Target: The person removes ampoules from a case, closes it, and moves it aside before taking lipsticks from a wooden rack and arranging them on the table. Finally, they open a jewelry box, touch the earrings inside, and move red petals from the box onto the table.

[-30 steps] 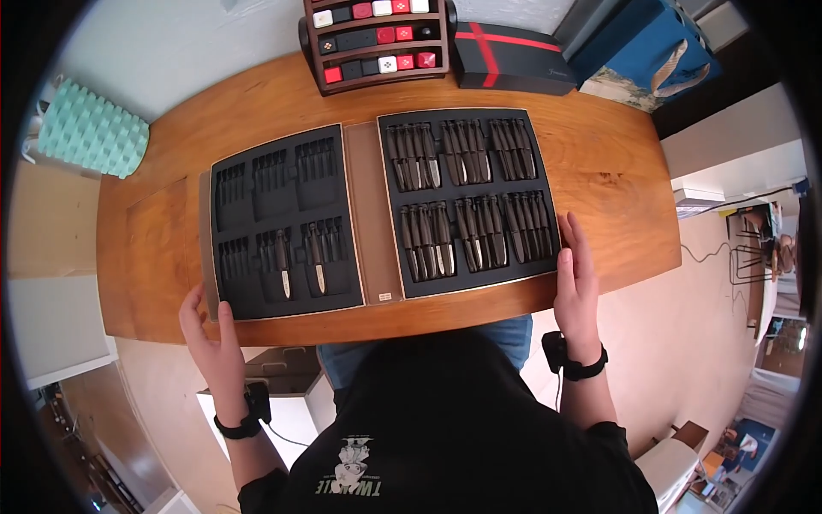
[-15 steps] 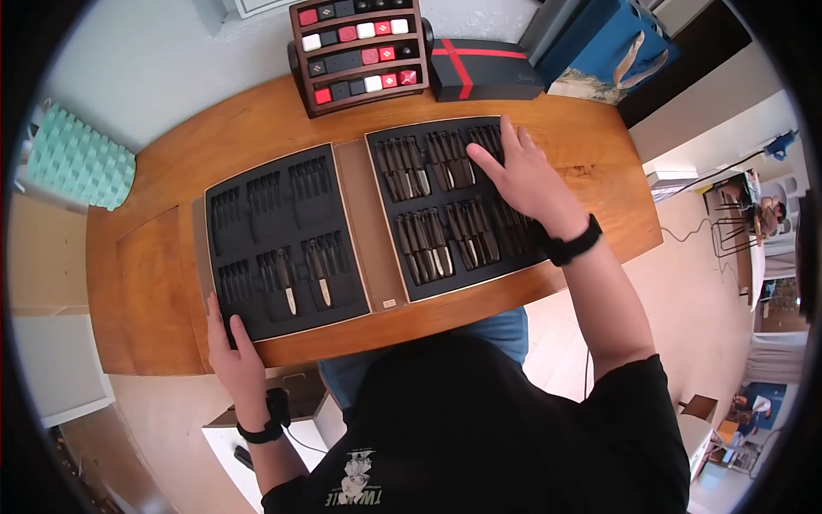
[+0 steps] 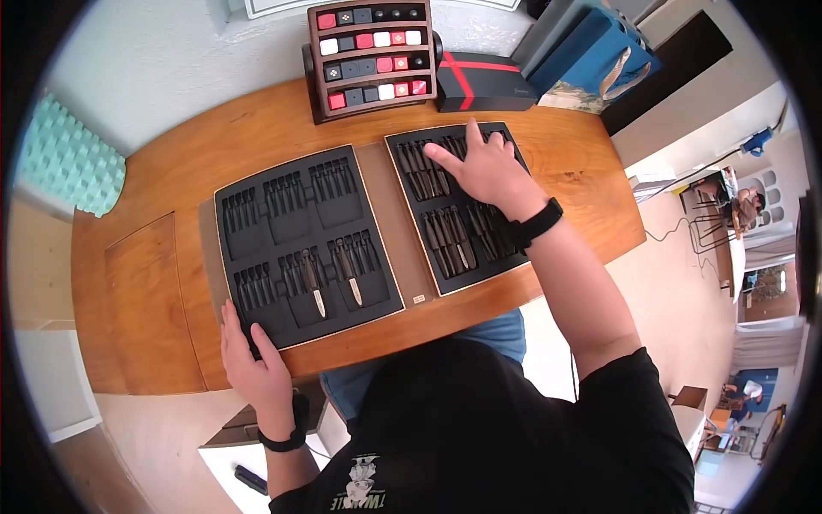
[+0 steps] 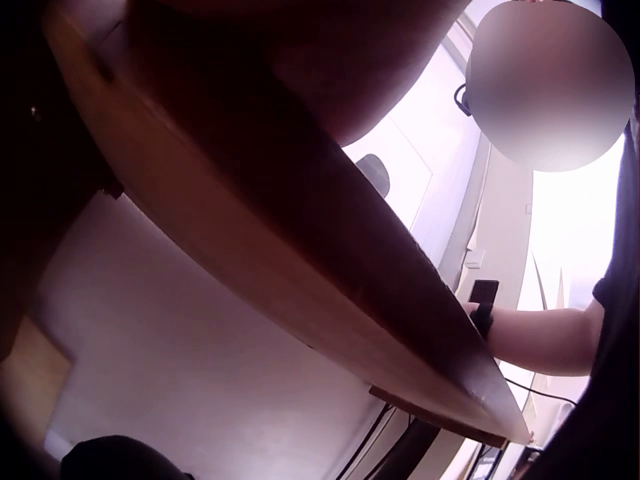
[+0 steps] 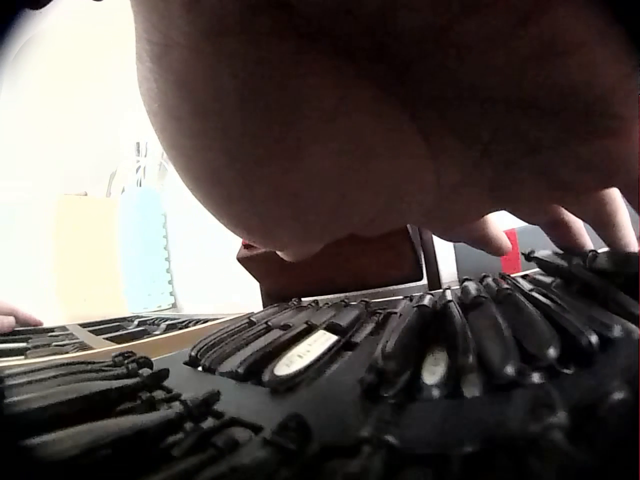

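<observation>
An open case lies on the table, its two black trays joined by a brown spine [image 3: 398,218]. Slim black sticks, several with pale or silvery strips, fill the compartments of the right tray [image 3: 469,282]. In the left tray [image 3: 295,246] two pale-tipped sticks lie among narrow slots. My right hand [image 3: 495,176] is over the far part of the right tray, fingers spread and covering some sticks. From the right wrist, its fingertips [image 5: 565,228] show close over the stick row, near a stick with a cream label [image 5: 305,353]. My left hand [image 3: 255,364] rests, fingers extended, at the left tray's near-left corner.
Behind the case stands a dark wooden rack [image 3: 310,73] with red, white and black cubes. To its right are a black box [image 3: 501,96] with red ribbon and a blue bag [image 3: 591,60]. A mint-green textured object [image 3: 73,154] stands beyond the table's [image 3: 137,283] left end.
My right hand has left the case's right edge, reached over the right tray and moved left across it. The left hand stays at the near-left corner. The head view has shifted slightly.
</observation>
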`<state>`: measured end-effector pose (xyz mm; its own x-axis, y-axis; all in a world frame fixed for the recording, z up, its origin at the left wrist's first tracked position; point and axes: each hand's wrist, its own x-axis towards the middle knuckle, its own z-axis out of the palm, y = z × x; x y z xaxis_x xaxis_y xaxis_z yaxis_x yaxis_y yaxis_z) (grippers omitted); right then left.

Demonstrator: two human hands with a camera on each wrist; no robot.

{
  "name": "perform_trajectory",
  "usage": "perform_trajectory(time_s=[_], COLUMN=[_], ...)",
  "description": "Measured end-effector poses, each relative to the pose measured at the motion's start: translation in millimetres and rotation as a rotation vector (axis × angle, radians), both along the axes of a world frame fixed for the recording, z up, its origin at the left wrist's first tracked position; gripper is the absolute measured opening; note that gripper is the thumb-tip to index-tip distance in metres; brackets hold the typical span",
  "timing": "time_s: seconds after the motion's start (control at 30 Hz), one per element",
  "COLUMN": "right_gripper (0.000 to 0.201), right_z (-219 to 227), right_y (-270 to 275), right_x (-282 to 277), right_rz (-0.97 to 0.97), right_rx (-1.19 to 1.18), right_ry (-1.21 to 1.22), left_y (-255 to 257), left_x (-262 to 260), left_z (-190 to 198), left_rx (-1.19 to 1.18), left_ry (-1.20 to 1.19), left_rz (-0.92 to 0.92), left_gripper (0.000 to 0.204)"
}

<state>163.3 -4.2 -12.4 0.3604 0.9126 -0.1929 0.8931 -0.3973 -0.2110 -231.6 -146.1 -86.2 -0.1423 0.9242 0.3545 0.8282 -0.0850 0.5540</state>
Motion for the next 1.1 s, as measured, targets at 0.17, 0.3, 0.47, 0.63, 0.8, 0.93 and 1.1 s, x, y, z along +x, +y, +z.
perform_trajectory(time_s=[0.17,0.3,0.47,0.63,0.8,0.93,1.1], right_gripper=[0.123,0.111,0.087,0.077,0.069,0.067,0.061], right_z=[-0.9,-10.8,-19.2,-23.6,-25.3,-24.9,-26.4], right_y=[4.8,-0.3,-1.8,-4.4,-6.4,-10.7,-12.2], right_x=[-40.2,-59.6,-46.2,-25.4,-14.8,-3.2,12.7], right_rz=[0.075,0.154,0.186,0.233,0.329,0.349,0.43], right_rx=[-0.035,0.055,0.112,0.159,0.319,0.342,0.353], right_ry=[-0.135,-0.384,-0.39,-0.378,-0.286,-0.213,-0.107], left_y=[-0.6,-0.8,-1.2,-0.7,-1.2,0.0,-0.2], left_x=[-2.2,-1.3,-1.2,-1.1,-1.6,-1.9,0.3], left_z=[-2.1,0.6,-1.8,-2.0,-1.3,-2.7,-3.5], left_rx=[0.043,0.051,0.054,0.065,0.064,0.082,0.058], left_ry=[0.043,0.066,0.088,0.085,0.104,0.109,0.095], left_rz=[-0.008,-0.005,-0.005,-0.002,-0.008,-0.021,-0.006], left_gripper=[0.046,0.047,0.048,0.047,0.047,0.047,0.047])
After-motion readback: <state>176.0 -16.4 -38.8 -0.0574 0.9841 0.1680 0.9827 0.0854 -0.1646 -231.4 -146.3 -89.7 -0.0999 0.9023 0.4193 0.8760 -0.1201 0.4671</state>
